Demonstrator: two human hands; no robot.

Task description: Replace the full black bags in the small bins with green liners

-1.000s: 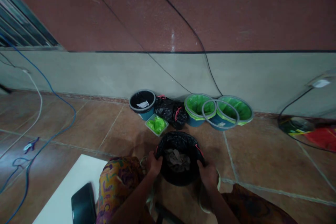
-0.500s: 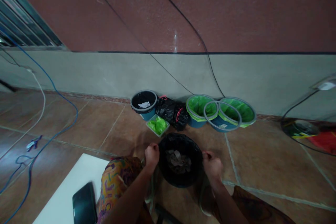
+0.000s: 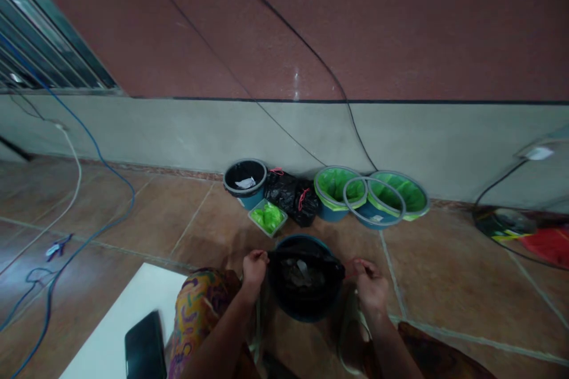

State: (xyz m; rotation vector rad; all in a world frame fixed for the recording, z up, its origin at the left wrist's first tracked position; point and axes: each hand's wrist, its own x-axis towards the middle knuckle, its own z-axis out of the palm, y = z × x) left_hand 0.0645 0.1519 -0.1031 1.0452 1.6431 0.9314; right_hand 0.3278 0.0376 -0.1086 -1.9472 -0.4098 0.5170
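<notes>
Between my left hand (image 3: 255, 268) and right hand (image 3: 372, 289), the brown tiled floor (image 3: 444, 266) carries a round blue bin (image 3: 306, 237); beyond them, black plastic bags (image 3: 283, 192), a clear tray (image 3: 259, 225), a black-lined blue bin (image 3: 251, 201) and two green-lined blue bins (image 3: 332, 212).

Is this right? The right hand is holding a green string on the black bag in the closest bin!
Almost! The string isn't green, it's red: look at the head view. The rest is right: the right hand is holding it, and it's on the black bag in the closest bin.
</notes>
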